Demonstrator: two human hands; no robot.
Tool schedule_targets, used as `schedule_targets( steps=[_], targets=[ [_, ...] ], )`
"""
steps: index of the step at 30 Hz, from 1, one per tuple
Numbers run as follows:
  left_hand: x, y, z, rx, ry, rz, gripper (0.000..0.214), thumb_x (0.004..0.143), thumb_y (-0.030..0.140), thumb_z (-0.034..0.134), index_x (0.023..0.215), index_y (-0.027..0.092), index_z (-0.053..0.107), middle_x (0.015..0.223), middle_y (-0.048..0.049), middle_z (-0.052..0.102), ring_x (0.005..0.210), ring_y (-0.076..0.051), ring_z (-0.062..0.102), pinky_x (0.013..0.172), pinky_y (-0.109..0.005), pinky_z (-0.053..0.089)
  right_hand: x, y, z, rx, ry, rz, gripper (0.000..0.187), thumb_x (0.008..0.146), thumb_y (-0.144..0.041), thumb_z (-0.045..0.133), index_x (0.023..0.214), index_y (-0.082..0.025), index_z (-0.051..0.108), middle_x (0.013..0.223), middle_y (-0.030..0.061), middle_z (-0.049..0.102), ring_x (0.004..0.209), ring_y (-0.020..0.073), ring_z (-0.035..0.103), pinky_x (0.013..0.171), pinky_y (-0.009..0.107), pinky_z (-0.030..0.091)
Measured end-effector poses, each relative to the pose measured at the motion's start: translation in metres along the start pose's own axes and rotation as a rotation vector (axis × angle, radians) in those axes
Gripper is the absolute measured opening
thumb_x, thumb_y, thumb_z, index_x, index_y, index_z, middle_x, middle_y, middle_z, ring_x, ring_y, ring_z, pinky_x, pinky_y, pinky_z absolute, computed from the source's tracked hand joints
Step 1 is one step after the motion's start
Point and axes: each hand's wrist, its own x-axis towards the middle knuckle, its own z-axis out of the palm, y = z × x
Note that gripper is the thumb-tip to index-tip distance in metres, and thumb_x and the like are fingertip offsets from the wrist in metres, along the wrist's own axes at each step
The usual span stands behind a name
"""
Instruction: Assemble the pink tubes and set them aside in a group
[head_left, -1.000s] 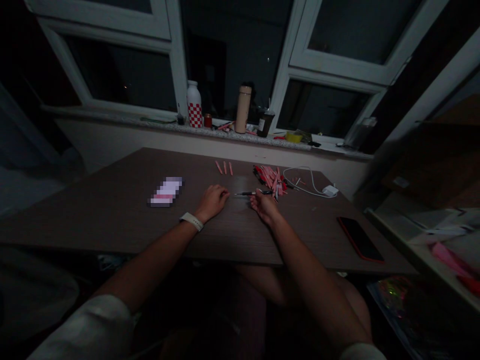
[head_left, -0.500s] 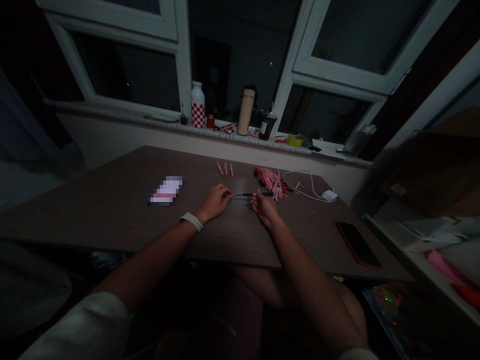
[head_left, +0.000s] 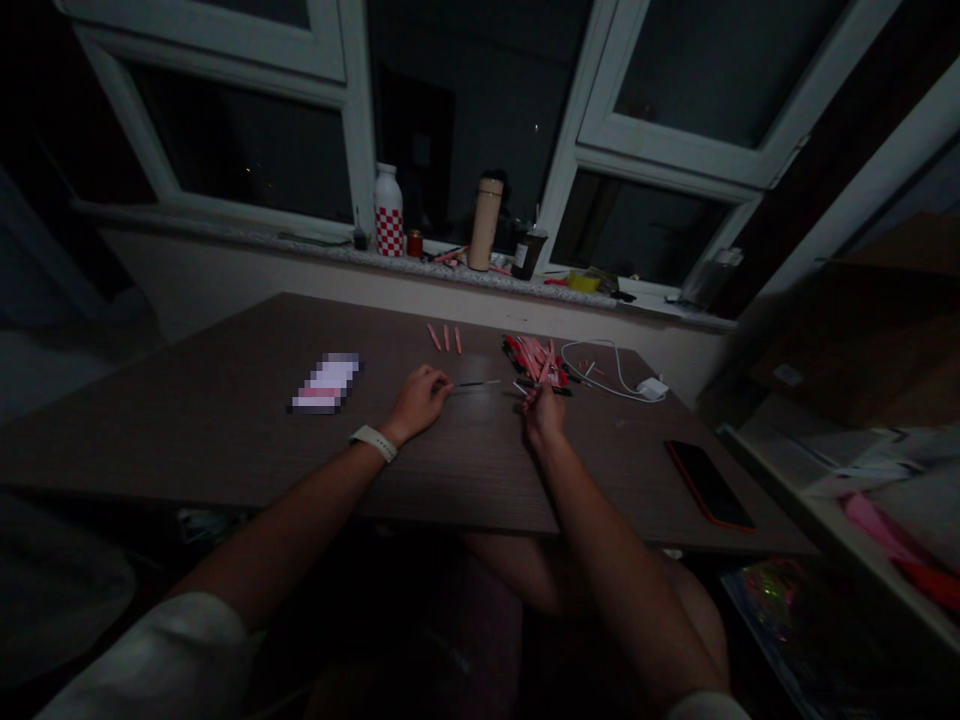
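Observation:
My left hand [head_left: 418, 402], with a pale wristband behind it, pinches one end of a thin pen refill [head_left: 477, 383]. The refill is dark with a pale tip and points to the right. Across a small gap, my right hand [head_left: 545, 412] is closed around a black pen barrel [head_left: 559, 391]. A short white stick [head_left: 520, 388] shows at its fingertips; whether it is held too is hard to see. Just behind my right hand lies a heap of pink pen parts [head_left: 534, 352] with red and black pieces among them. Farther back, three pink pen barrels [head_left: 446, 339] lie side by side.
A lit phone [head_left: 327, 384] lies at left on the brown table [head_left: 247, 440], and a dark phone [head_left: 709, 484] near its right edge. A white cable with a charger [head_left: 652, 388] sits right of the heap. Bottles, including a tan flask [head_left: 486, 225], line the windowsill.
My hands have moved apart. The thin refill, earlier reaching to the black barrel, is now clear of it in my left hand. The white stick now shows at my right fingertips.

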Motion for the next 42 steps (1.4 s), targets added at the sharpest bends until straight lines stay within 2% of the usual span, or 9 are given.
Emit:
schedule_targets(
  steps=[8, 12, 16, 22, 27, 31, 34, 42],
  targets=[
    [-0.006, -0.002, -0.001, 0.174, -0.181, 0.126, 0.013, 0.087, 0.027, 0.057, 0.089, 0.019, 0.068, 0.101, -0.0101, 0.063, 0.098, -0.026, 0.060, 0.090, -0.040, 0.050, -0.002, 0.003, 0.001, -0.039, -0.060, -0.011, 0.020, 0.097, -0.037, 0.057, 0.085, -0.021, 0.052, 0.056, -0.0072, 0.061, 0.037, 0.0046, 0.048, 0.037, 0.014, 0.038],
    [-0.008, -0.003, -0.003, 0.231, -0.206, 0.150, 0.010, 0.084, 0.027, 0.060, 0.084, 0.020, 0.068, 0.098, -0.0100, 0.062, 0.096, -0.027, 0.060, 0.089, -0.041, 0.050, -0.005, 0.005, 0.002, -0.058, -0.109, 0.039, 0.018, 0.098, -0.033, 0.058, 0.084, -0.021, 0.053, 0.057, -0.0061, 0.063, 0.038, 0.0052, 0.049, 0.038, 0.013, 0.040],
    [-0.008, -0.002, -0.006, 0.250, -0.204, 0.141, 0.008, 0.081, 0.027, 0.062, 0.085, 0.021, 0.067, 0.098, -0.0097, 0.062, 0.095, -0.027, 0.060, 0.087, -0.042, 0.050, -0.011, 0.005, 0.005, -0.114, -0.168, 0.110, 0.024, 0.097, -0.031, 0.062, 0.077, -0.020, 0.053, 0.058, -0.0038, 0.065, 0.041, 0.0059, 0.053, 0.039, 0.014, 0.043],
    [-0.008, 0.010, -0.004, 0.119, -0.127, 0.166, 0.016, 0.092, 0.033, 0.056, 0.096, 0.019, 0.063, 0.100, -0.0088, 0.061, 0.094, -0.025, 0.060, 0.086, -0.039, 0.050, -0.019, 0.008, 0.006, -0.207, -0.263, 0.133, 0.023, 0.092, -0.029, 0.070, 0.075, -0.017, 0.059, 0.065, -0.0012, 0.068, 0.045, 0.0057, 0.057, 0.040, 0.014, 0.045],
    [-0.010, 0.017, 0.003, -0.045, -0.153, 0.233, 0.029, 0.094, 0.044, 0.058, 0.108, 0.019, 0.062, 0.104, -0.0077, 0.061, 0.098, -0.023, 0.060, 0.086, -0.036, 0.050, -0.023, 0.013, 0.006, -0.274, -0.416, 0.104, 0.019, 0.085, -0.029, 0.077, 0.081, -0.016, 0.064, 0.072, -0.0011, 0.070, 0.048, 0.0058, 0.060, 0.039, 0.014, 0.043],
    [-0.010, 0.017, 0.006, -0.059, -0.158, 0.238, 0.026, 0.097, 0.042, 0.055, 0.104, 0.019, 0.064, 0.104, -0.0076, 0.061, 0.097, -0.023, 0.060, 0.086, -0.036, 0.050, -0.025, 0.017, 0.006, -0.328, -0.512, 0.103, 0.021, 0.080, -0.030, 0.081, 0.088, -0.016, 0.067, 0.079, -0.0010, 0.073, 0.051, 0.0062, 0.064, 0.039, 0.013, 0.041],
    [-0.010, 0.015, 0.005, -0.058, -0.148, 0.234, 0.025, 0.098, 0.040, 0.052, 0.102, 0.019, 0.065, 0.103, -0.0080, 0.060, 0.097, -0.022, 0.060, 0.087, -0.037, 0.050, -0.026, 0.016, 0.006, -0.347, -0.512, 0.099, 0.024, 0.078, -0.032, 0.082, 0.089, -0.017, 0.069, 0.082, -0.0011, 0.074, 0.052, 0.0065, 0.065, 0.039, 0.013, 0.041],
    [-0.009, 0.012, 0.005, -0.034, -0.126, 0.207, 0.027, 0.098, 0.040, 0.053, 0.103, 0.019, 0.070, 0.101, -0.0079, 0.060, 0.096, -0.023, 0.060, 0.087, -0.037, 0.051, -0.021, 0.016, 0.005, -0.307, -0.398, 0.084, 0.022, 0.080, -0.033, 0.081, 0.082, -0.017, 0.066, 0.079, 0.0001, 0.074, 0.048, 0.0054, 0.061, 0.038, 0.013, 0.041]
  ],
)
